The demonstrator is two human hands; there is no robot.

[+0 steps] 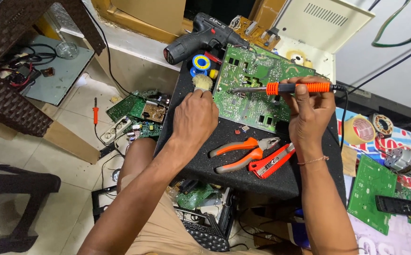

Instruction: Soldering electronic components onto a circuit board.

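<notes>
A green circuit board (255,82) lies on a black foam-topped stand (243,163). My right hand (309,113) grips an orange-handled soldering iron (300,88) held level, its metal tip over the board's middle. My left hand (195,118) is closed on a small brush (202,82) with pale bristles, just off the board's left edge. Orange-handled pliers (243,151) and a red tool (271,161) lie on the foam between my wrists.
A black cordless drill (201,38) and a blue solder spool (200,63) sit behind the board. More circuit boards (137,111) and a power strip (116,130) lie on the floor at left; another green board (370,189), tape roll (359,130) and motor (403,160) at right.
</notes>
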